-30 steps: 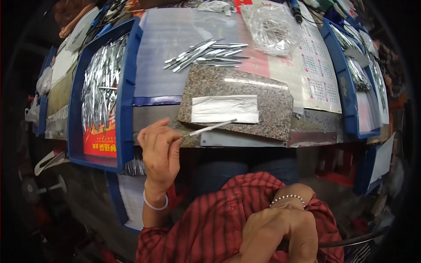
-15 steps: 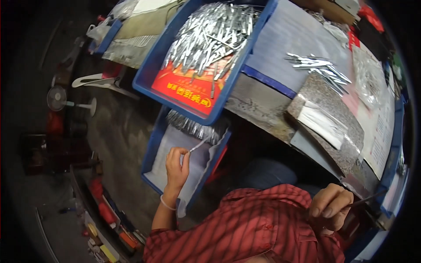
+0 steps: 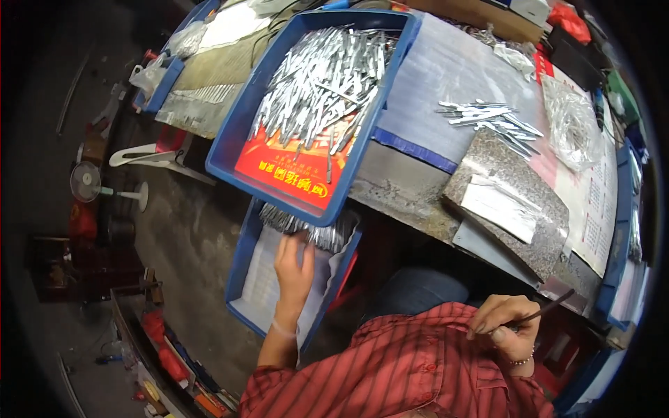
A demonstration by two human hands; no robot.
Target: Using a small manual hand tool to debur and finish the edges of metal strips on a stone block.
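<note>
1. Now the left hand (image 3: 293, 268) is seen down at the lower bin (image 3: 243, 258); one second ago it was held over the slab edge with a slim metal piece pinched in it.
2. Fingers are bent at the near edge of the dark pile (image 3: 331, 239) in that bin. Some blur. Whether the piece is still gripped or has been let go cannot be told.
3. Half a second ago the piece was clearly visible, pointed at the pile; no separate piece can be made out now. Judged from that, its handling has been shifted from slab to bin.
4. Right hand (image 3: 509, 324) is kept well apart from the left, in front of the shirt. A dark rod (image 3: 555, 306) is clamped between thumb and fingers, its far end angled up to the right.
5. View has been swung left since one second ago, so more of the floor and lower bin is shown.
6. Slab (image 3: 491, 157) is left untouched at the table (image 3: 404, 191) edge, white paper (image 3: 498, 209) lying on it.
7. Loose pieces (image 3: 491, 118) are grouped just beyond the slab; many more shiny strips (image 3: 313, 83) are heaped in the upper bin (image 3: 268, 192), partly over a red sheet (image 3: 286, 167).
</note>
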